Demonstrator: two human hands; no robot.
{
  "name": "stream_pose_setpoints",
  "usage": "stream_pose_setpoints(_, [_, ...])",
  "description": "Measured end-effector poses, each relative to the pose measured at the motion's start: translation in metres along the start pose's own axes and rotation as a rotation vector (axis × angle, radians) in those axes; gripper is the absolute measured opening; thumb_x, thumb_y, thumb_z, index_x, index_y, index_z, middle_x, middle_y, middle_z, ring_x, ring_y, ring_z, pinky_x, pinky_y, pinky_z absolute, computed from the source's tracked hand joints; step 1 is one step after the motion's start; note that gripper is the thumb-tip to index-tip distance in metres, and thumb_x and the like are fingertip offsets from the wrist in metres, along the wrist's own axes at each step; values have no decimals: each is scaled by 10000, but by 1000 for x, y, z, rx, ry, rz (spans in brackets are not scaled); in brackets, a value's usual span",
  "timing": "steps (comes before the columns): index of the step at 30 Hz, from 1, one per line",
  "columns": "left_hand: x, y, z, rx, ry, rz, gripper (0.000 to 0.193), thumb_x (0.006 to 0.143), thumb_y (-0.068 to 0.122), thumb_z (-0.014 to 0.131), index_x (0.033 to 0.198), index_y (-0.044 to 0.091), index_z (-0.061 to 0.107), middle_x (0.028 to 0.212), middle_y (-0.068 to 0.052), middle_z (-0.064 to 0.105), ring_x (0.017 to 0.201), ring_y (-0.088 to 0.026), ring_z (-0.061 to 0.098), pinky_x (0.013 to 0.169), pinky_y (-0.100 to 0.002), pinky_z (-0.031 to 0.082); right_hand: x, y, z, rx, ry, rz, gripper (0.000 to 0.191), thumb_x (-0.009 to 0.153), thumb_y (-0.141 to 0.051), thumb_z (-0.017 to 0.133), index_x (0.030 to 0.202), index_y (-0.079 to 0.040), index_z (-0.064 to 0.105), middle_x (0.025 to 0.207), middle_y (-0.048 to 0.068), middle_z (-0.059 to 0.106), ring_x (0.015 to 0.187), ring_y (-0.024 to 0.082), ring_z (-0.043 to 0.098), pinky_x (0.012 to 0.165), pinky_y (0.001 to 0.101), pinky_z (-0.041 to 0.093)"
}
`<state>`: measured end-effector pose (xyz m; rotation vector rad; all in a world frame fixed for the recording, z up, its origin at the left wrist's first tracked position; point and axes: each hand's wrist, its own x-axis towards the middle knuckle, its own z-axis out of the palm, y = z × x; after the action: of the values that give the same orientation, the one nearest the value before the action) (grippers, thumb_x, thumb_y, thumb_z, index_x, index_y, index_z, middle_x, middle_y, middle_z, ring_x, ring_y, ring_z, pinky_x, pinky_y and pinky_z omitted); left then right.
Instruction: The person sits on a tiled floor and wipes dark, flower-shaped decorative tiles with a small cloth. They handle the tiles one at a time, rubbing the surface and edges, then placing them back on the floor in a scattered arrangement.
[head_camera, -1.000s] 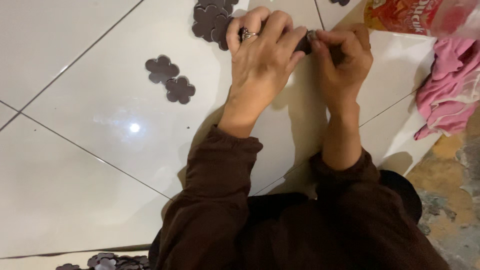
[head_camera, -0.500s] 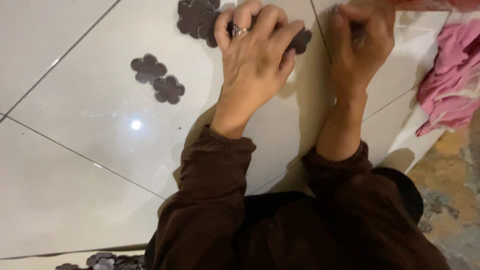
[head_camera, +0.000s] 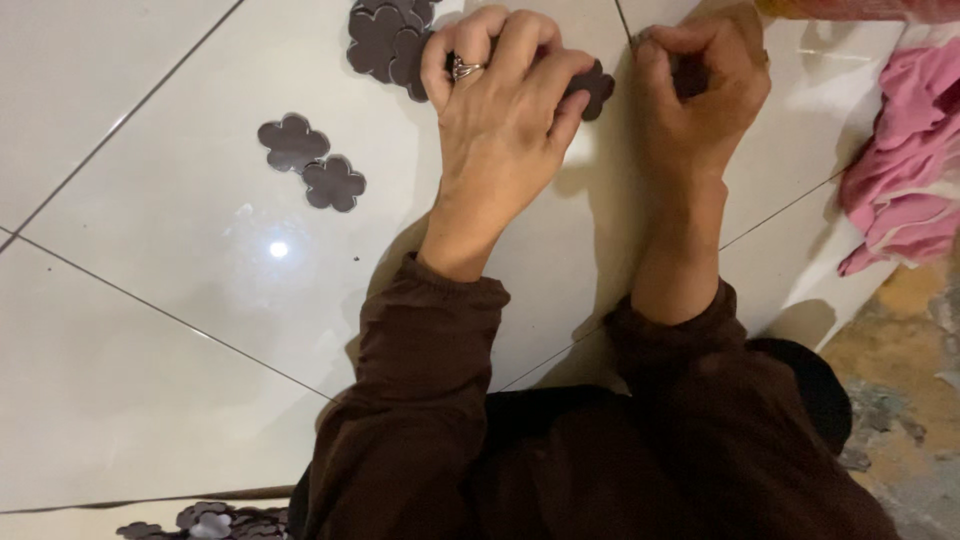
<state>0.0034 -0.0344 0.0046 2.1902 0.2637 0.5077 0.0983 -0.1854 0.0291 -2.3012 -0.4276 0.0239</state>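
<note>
- Glossy white tiled floor with thin dark grout lines carries everything; both hands work low on it, forearms in dark brown sleeves reaching away from the body.
- Crumpled pink cloth lies on the floor well to the right of the right hand, apart from it.
- Left hand, ring on one finger, is palm-down and curled, fingertips bent under and pressing at the floor. Its thumb side touches or just overlaps a dark purple-brown flower-shaped flat cutout that shows only as a few lobes past the fingers. Cannot tell whether the piece is pinched or merely pinned under the hand.
- Right hand is drawn into a narrow, near-closed curl, fingertips tucked toward the thumb. Something dark sits in the hollow of the fingers, but it is shadowed; cannot tell if it holds a piece.
- Key relation: the partly hidden flower cutout lies between the two hands, touching the left, just beside the right; left hand is nearer. The piece is round-lobed, no clear long axis.
- Cluster of like dark flower cutouts, overlapping, sits just left of the left hand's knuckles, touching its finger side.
- Pair of dark flower cutouts, edges touching, lies flat farther left of the left hand, well apart.
- Small heap of similar cutouts at the bottom edge, near the left elbow.
</note>
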Motion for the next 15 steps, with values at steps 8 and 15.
stream_pose_setpoints(8, [0, 0, 0, 7, -9, -1, 203, 895, 208, 857, 1048, 197, 725, 1131, 56, 549, 1239, -197, 451, 1149, -495, 221, -5, -3, 3, -239, 0, -463, 177, 859, 50, 816, 862, -39, 663, 839, 57, 623, 822, 227, 611, 815, 437, 405])
stream_pose_setpoints(15, [2, -1, -4, -15, -28, 2, 188, 850, 147, 810, 1021, 196, 748, 1137, 58, 558, 1245, -205, 448, 1130, -498, 230, -1, 32, -27, -54, -95, -453, 62, 967, -49, 774, 919, -17, 752, 959, 113, 660, 917, 233, 577, 798, 368, 427])
